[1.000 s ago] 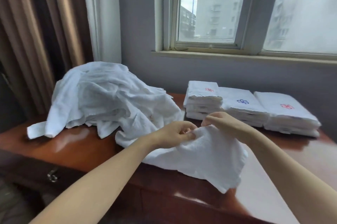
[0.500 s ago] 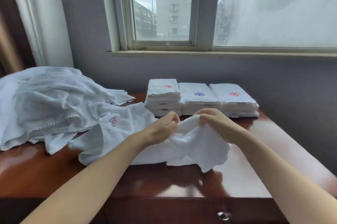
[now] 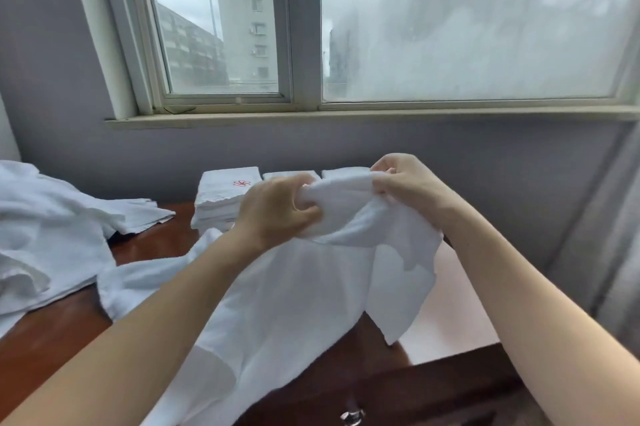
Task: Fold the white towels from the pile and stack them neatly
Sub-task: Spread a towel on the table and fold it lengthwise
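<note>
Left hand (image 3: 277,214) grips a bunched edge of the white towel (image 3: 311,294), fingers curled round it, and I see the right hand (image 3: 405,188) pinching the same edge just beside it. Below both hands the towel hangs down onto the bench (image 3: 62,325). Beyond the left hand sit the folded stacks (image 3: 225,197); the loose pile (image 3: 45,238) lies well off to its left.

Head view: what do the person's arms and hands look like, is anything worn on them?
Both are bare. The left hand and right hand show no gloves, rings or watch, and the left forearm and right forearm are uncovered to the frame edge, with no sleeve in view.
</note>
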A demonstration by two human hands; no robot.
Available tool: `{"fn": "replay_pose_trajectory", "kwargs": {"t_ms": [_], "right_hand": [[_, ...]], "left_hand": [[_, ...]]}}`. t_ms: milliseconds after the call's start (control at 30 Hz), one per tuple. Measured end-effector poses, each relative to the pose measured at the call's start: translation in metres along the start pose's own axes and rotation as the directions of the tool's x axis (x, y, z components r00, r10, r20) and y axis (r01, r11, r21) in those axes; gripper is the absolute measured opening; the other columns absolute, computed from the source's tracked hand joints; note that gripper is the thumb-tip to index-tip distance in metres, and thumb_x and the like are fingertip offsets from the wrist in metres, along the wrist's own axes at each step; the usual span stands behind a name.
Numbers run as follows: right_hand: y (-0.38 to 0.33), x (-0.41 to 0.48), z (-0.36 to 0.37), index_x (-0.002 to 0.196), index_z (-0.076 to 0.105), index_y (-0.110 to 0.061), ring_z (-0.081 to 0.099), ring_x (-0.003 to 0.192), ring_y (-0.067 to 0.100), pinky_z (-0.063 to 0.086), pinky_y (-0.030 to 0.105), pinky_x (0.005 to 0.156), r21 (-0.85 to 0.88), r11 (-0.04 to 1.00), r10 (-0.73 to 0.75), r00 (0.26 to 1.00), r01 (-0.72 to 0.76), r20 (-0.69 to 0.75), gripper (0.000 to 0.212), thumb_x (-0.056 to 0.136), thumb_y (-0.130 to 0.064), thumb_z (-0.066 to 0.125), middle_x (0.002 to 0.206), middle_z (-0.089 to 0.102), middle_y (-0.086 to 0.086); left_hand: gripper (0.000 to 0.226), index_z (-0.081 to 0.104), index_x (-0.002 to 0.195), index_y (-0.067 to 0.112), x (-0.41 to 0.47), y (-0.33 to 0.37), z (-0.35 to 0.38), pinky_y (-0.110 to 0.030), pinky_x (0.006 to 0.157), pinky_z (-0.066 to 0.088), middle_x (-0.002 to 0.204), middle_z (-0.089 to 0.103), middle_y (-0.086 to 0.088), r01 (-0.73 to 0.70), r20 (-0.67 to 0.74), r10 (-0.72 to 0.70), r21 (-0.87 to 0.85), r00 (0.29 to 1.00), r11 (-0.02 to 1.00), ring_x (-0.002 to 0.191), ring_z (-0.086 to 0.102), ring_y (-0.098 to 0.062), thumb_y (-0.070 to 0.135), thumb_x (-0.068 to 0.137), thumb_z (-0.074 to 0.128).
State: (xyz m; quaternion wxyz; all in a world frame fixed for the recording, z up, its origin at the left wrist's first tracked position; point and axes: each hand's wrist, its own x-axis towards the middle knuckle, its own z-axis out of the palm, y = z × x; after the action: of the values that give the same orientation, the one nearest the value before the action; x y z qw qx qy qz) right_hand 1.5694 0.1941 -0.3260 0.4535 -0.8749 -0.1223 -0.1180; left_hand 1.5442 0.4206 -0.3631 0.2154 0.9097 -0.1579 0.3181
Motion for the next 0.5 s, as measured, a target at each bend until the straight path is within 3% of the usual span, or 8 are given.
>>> {"fn": "replay_pose_trajectory", "kwargs": {"t_ms": [67, 133, 233, 300, 367, 433, 500], "right_hand": [[0.008, 0.010, 0.000, 0.096, 0.062, -0.023, 0.056, 0.074, 0.014, 0.039, 0.027, 0.064, -0.212, 0.975, -0.102, 0.979, 0.064, -0.175, 0.018, 0.082, -0.015, 0.054, 0.084, 0.060, -0.011], [0.024, 0.016, 0.011, 0.107, 0.061, -0.024, 0.057, 0.086, 0.022, 0.037, 0.031, 0.070, -0.422, 0.899, -0.239, 0.935, 0.112, -0.262, 0.025, 0.086, -0.014, 0.050, 0.100, 0.060, -0.007], [0.060, 0.014, 0.036, 0.120, 0.061, -0.025, 0.053, 0.108, 0.025, 0.035, 0.034, 0.085, -0.644, 0.754, -0.274, 0.952, 0.126, -0.134, 0.039, 0.085, -0.009, 0.051, 0.118, 0.059, -0.003], [0.088, 0.004, 0.055, 0.124, 0.061, -0.026, 0.051, 0.116, 0.024, 0.038, 0.036, 0.091, -0.667, 0.735, -0.188, 0.982, 0.124, -0.024, 0.042, 0.085, -0.011, 0.053, 0.123, 0.056, -0.003], [0.112, -0.010, 0.071, 0.119, 0.062, -0.027, 0.055, 0.112, 0.023, 0.042, 0.034, 0.082, -0.589, 0.805, -0.069, 0.997, 0.071, 0.026, 0.033, 0.090, -0.017, 0.051, 0.120, 0.056, -0.003], [0.128, -0.025, 0.085, 0.113, 0.061, -0.024, 0.059, 0.103, 0.023, 0.040, 0.031, 0.072, -0.508, 0.861, 0.015, 1.000, -0.001, 0.023, 0.025, 0.091, -0.022, 0.050, 0.115, 0.060, -0.002], [0.134, -0.034, 0.089, 0.110, 0.056, -0.021, 0.059, 0.096, 0.023, 0.041, 0.031, 0.069, -0.466, 0.884, 0.016, 1.000, -0.018, -0.010, 0.024, 0.086, -0.021, 0.052, 0.106, 0.063, 0.000]], "left_hand": [[0.032, 0.065, 0.105, 0.026, 0.008, 0.005, 0.012, -0.031, 0.067, 0.036, 0.088, 0.066, 0.008, -0.036, -0.102, 0.043, 0.071, 0.994, 0.997, 0.085, 0.055, -0.023, 0.029, 0.073, 0.066], [0.031, 0.062, 0.111, 0.019, 0.011, 0.004, 0.028, -0.036, 0.074, 0.041, 0.106, 0.064, 0.002, -0.007, -0.104, 0.020, 0.127, 0.994, 0.992, 0.100, 0.054, -0.026, 0.016, 0.081, 0.066], [0.031, 0.058, 0.116, 0.020, 0.000, -0.005, 0.059, -0.037, 0.085, 0.041, 0.123, 0.053, 0.000, 0.016, 0.099, -0.038, 0.216, 0.994, 0.976, 0.117, 0.047, -0.023, 0.010, 0.088, 0.055], [0.024, 0.061, 0.117, 0.028, -0.013, -0.010, 0.081, -0.034, 0.089, 0.042, 0.124, 0.054, 0.005, -0.050, 0.315, -0.026, 0.232, 0.949, 0.972, 0.120, 0.049, -0.019, 0.027, 0.093, 0.056], [0.032, 0.060, 0.121, 0.032, -0.028, -0.012, 0.102, -0.033, 0.094, 0.044, 0.127, 0.056, 0.007, -0.055, 0.488, -0.056, 0.210, 0.871, 0.976, 0.123, 0.049, -0.018, 0.047, 0.094, 0.051], [0.049, 0.050, 0.136, 0.031, -0.041, -0.016, 0.119, -0.036, 0.101, 0.043, 0.142, 0.048, 0.006, -0.016, 0.574, -0.104, 0.200, 0.812, 0.980, 0.132, 0.043, -0.017, 0.055, 0.093, 0.045], [0.060, 0.035, 0.148, 0.028, -0.049, -0.022, 0.132, -0.037, 0.109, 0.036, 0.154, 0.035, 0.006, -0.020, 0.576, -0.107, 0.209, 0.810, 0.978, 0.141, 0.032, -0.016, 0.057, 0.095, 0.040]]}}
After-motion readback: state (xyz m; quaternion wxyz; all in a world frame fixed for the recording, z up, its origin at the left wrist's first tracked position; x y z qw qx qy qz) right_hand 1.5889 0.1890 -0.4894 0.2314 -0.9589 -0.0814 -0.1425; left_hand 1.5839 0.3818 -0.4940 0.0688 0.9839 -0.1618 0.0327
